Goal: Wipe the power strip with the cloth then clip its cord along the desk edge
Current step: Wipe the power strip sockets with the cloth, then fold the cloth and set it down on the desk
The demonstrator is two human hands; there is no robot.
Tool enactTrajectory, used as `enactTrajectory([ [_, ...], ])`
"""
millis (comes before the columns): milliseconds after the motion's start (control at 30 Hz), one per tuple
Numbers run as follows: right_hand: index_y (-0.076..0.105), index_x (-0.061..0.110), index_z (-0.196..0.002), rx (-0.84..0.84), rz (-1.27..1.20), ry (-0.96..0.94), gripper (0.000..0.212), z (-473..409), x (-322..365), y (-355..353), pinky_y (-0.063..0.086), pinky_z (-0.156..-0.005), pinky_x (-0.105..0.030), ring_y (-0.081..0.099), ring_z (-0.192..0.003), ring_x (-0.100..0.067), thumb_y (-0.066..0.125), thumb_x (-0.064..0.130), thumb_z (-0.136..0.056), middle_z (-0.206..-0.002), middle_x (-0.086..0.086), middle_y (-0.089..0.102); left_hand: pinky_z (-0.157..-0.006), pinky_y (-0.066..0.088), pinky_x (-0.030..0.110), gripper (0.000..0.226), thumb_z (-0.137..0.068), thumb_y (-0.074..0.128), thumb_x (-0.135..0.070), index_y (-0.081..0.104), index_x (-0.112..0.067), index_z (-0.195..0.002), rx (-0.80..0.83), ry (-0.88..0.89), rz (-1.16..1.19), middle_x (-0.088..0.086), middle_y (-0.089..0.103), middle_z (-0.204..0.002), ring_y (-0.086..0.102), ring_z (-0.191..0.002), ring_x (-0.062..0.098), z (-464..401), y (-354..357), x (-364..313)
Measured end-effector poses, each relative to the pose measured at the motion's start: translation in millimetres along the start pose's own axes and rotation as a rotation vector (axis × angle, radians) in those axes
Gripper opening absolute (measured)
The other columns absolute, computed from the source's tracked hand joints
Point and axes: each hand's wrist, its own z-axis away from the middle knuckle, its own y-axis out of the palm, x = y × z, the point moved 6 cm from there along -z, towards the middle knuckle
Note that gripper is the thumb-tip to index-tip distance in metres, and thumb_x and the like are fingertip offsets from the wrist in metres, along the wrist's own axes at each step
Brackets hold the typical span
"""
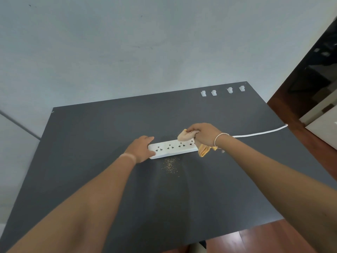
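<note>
Right hand (202, 134) grip closed on cloth (187, 136) over right end of power strip (171, 147), hiding that end and the cord (259, 133) junction. Left hand (141, 148) clamps left end, fingertips partly hidden. Strip mid-tabletop (91, 143). Cord runs off right edge. Four clips (222, 91) at far edge, detail blurry.

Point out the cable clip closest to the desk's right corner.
The rightmost cable clip of the four in the far row; the other three sit further left.
</note>
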Motion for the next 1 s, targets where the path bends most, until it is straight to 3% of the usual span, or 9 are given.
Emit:
enactTrajectory([
  [133,0.055,0.018,-0.123,0.003,-0.222,-0.034,0.031,3.5,10.8,1.7,0.04,-0.085,-0.028,0.051,-0.103,-0.02,0.046,0.016,-0.093,-0.127,-0.005,0.056,-0.113,0.031,0.032,0.056,-0.088,0.058,-0.021,0.04,-0.017,-0.141,-0.04,0.016,0.14,0.004,0.047,-0.145,0.042,-0.134,0.021,2.7,-21.2,-15.8],
  [267,0.05,0.019,-0.117,0.057,-0.367,-0.043,0.027,3.4,22.9,4.8,0.046,-0.08,-0.031,0.055,-0.093,-0.019,0.049,0.032,-0.094,-0.111,-0.003,0.057,-0.11,0.034,0.029,0.049,-0.089,0.058,-0.016,0.047,-0.015,-0.137,-0.091,0.021,0.318,0.003,0.053,-0.14,0.048,-0.129,0.018,10.0,-44.1,-30.8],
  [433,0.055,0.018,-0.108,0.149,-0.669,-0.087,0.015,3.6,46.2,9.6,0.05,-0.075,-0.032,0.059,-0.087,-0.022,0.051,0.024,-0.095,-0.101,-0.006,0.06,-0.103,0.038,0.03,0.043,-0.095,0.042,-0.009,0.047,-0.018,-0.136,-0.117,0.037,0.486,-0.001,0.053,-0.135,0.048,-0.124,0.013,23.1,-68.2,-41.7],
  [600,0.062,0.015,-0.096,0.217,-0.894,-0.106,0.008,-0.3,63.7,19.5,0.051,-0.074,-0.034,0.06,-0.081,-0.021,0.055,0.018,-0.093,-0.09,-0.006,0.064,-0.094,0.043,0.031,0.033,-0.094,0.041,-0.011,0.059,-0.029,-0.116,-0.109,-0.032,0.742,-0.004,0.059,-0.117,0.053,-0.112,0.011,36.3,-74.9,-32.3],
  [733,0.058,0.02,-0.082,0.159,-0.859,-0.091,0.008,-3.3,70.4,30.2,0.049,-0.061,-0.027,0.059,-0.074,-0.018,0.063,0.023,-0.088,-0.087,-0.003,0.063,-0.099,0.044,0.034,0.013,-0.094,0.051,-0.022,0.062,-0.02,-0.102,-0.134,-0.083,0.96,-0.001,0.063,-0.099,0.059,-0.097,0.014,47.0,-76.4,-15.5],
  [900,0.054,0.018,-0.084,0.075,-0.722,-0.119,0.012,-4.1,88.1,54.5,0.045,-0.071,-0.029,0.055,-0.088,-0.02,0.063,0.026,-0.087,-0.099,-0.002,0.06,-0.082,0.053,0.027,0.009,-0.093,0.055,-0.018,0.062,-0.014,-0.089,-0.146,-0.121,1.133,0.002,0.067,-0.087,0.065,-0.084,0.014,62.6,-73.5,2.0],
  [1000,0.056,0.016,-0.094,-0.062,-0.663,-0.218,0.013,6.9,110.3,61.1,0.044,-0.079,-0.027,0.055,-0.094,-0.016,0.065,0.019,-0.085,-0.101,0.002,0.059,-0.083,0.054,0.028,0.009,-0.093,0.055,-0.015,0.062,-0.012,-0.088,-0.169,-0.133,1.172,0.003,0.067,-0.085,0.065,-0.081,0.014,71.6,-72.0,14.1],
])
